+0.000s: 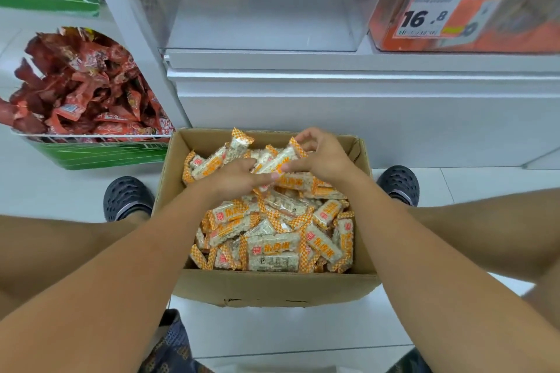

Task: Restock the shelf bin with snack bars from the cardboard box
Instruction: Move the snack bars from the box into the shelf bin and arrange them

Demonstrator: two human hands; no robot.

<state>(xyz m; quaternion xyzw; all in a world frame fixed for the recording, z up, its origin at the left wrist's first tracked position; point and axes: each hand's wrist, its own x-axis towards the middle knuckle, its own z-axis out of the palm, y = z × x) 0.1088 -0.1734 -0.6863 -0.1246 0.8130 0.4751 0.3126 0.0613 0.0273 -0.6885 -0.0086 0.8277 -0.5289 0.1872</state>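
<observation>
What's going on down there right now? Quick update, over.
Both hands, left hand and right hand, gathering snack bars in the full cardboard box. Clear shelf bin nearly empty. Nothing blocking it.

The clear bin point(260, 18) at top centre is sitting nearly empty and open above. The white shelf ledge point(363, 63) is jutting out between it and the cardboard box point(272, 288) below.

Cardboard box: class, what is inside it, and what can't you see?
The cardboard box holds a loose heap of snack bars in orange-checked wrappers. The left hand and right hand gather bars at the far end. Lower layers and the box floor are covered.
</observation>
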